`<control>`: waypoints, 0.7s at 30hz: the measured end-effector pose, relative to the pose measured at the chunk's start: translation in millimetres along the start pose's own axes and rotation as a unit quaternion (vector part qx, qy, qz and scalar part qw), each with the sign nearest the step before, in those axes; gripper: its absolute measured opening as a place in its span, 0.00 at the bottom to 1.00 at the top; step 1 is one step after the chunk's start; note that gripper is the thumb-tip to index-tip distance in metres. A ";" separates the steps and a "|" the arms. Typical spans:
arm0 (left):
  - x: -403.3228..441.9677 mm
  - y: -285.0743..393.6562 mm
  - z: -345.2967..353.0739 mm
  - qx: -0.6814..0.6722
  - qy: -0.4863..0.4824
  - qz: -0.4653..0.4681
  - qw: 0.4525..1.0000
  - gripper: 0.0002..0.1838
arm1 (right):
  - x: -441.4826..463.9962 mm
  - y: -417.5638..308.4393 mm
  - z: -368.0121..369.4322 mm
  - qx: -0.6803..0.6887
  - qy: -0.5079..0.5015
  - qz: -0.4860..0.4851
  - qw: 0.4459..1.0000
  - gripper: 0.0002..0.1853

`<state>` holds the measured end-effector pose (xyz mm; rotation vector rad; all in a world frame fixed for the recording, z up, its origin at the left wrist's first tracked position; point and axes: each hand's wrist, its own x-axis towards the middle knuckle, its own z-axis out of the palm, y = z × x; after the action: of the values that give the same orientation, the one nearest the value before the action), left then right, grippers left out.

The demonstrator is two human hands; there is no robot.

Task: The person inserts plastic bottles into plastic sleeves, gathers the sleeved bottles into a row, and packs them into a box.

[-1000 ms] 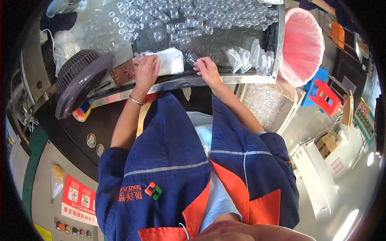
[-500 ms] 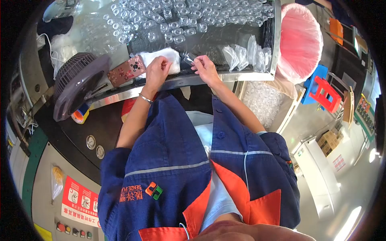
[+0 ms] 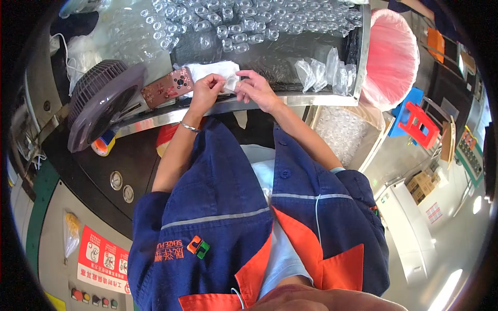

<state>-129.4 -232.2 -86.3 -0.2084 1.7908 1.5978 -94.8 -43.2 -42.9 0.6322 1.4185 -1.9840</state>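
Observation:
My left hand point(image 3: 206, 92) is closed in a pinch at the near edge of a stack of thin white plastic bags or sheets point(image 3: 210, 69); what sits between its fingertips is too small to make out. My right hand point(image 3: 258, 90) has its fingers bent around a small clear plastic piece point(image 3: 232, 82), which lies over the white stack between both hands. Fingers partly hide that piece. Left of the stack lies a patterned pinkish-brown phone point(image 3: 168, 88). Many clear plastic pieces with round openings point(image 3: 249, 26) cover the far part of the dark worktop.
Several clear plastic pieces point(image 3: 316, 74) stand at the worktop's right end. Beside its metal rim point(image 3: 332, 99) is a pink-lined bin point(image 3: 392, 59). A box of clear pieces point(image 3: 340, 132) sits below. A dark fan point(image 3: 98, 103) and a tape roll point(image 3: 104, 144) are on the left.
My right hand has moved left, bringing the clear piece from the dark surface over the white stack, close to my left hand. The view has shifted slightly.

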 end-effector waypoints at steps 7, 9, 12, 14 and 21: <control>-8.5 -2.0 -15.3 -0.078 0.021 0.003 0.997 0.03 | 15.6 5.5 15.6 0.165 -0.040 0.104 0.980 0.16; -11.0 -2.7 -17.9 -0.099 0.042 0.007 0.994 0.04 | 14.0 8.1 16.6 0.102 -0.026 0.086 0.991 0.15; -14.8 1.5 -16.1 -0.071 0.034 0.026 0.997 0.03 | 12.1 12.0 18.4 0.006 0.030 0.047 0.998 0.15; -18.1 7.9 -14.4 -0.013 0.023 0.033 0.999 0.02 | 12.0 14.1 17.4 0.024 0.051 0.058 0.997 0.16; -49.0 47.8 34.5 0.216 -0.077 0.262 0.937 0.04 | 14.1 35.8 21.4 0.248 0.037 0.053 0.967 0.15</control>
<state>-106.5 -206.3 -17.9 0.6324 2.1241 1.4485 -79.6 -74.9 -69.5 0.9836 0.8974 -2.2601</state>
